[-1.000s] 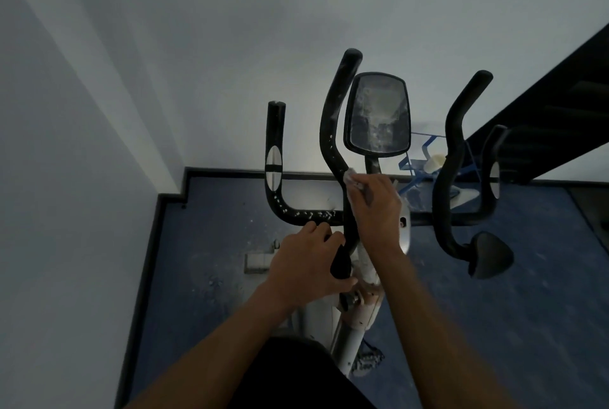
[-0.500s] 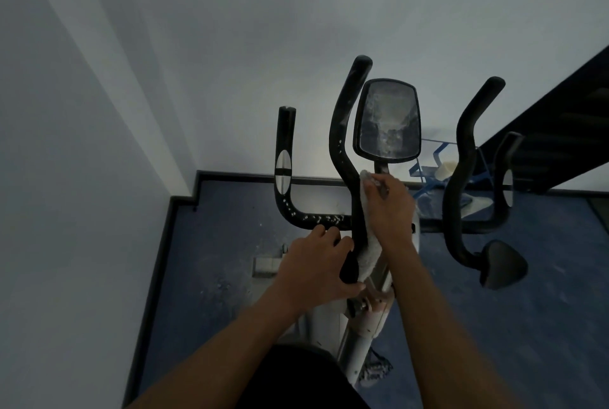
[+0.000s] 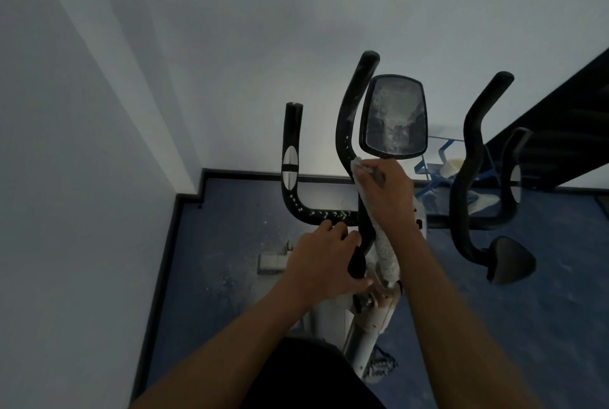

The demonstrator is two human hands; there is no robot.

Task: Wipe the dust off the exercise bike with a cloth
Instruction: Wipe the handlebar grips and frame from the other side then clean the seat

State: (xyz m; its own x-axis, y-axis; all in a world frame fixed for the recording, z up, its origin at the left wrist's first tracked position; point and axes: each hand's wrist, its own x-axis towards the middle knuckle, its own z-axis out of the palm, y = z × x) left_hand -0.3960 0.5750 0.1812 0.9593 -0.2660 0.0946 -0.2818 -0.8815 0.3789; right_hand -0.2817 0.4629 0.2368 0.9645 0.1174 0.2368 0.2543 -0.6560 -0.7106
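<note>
The exercise bike stands in front of me, with black curved handlebars [image 3: 349, 118] and a dusty console screen [image 3: 393, 118]. My right hand [image 3: 385, 192] grips a white cloth [image 3: 384, 243] wrapped around the inner left handlebar just below the console; the cloth's tail hangs down along the bar. My left hand [image 3: 324, 263] grips the lower end of that same bar. White dust specks show on the outer left bar [image 3: 291, 178] and on the crossbar. The right handlebars [image 3: 468, 158] stand untouched.
White walls meet in a corner at the left. The floor [image 3: 224, 243] is blue with dust and a small pale block [image 3: 275, 260]. A blue rack [image 3: 435, 168] sits behind the bike. A dark sloped structure [image 3: 560, 131] runs along the right.
My right hand has slid the cloth up the inner left handlebar toward the console, and the cloth's tail now trails down the bar. My left hand keeps its hold low on the bar.
</note>
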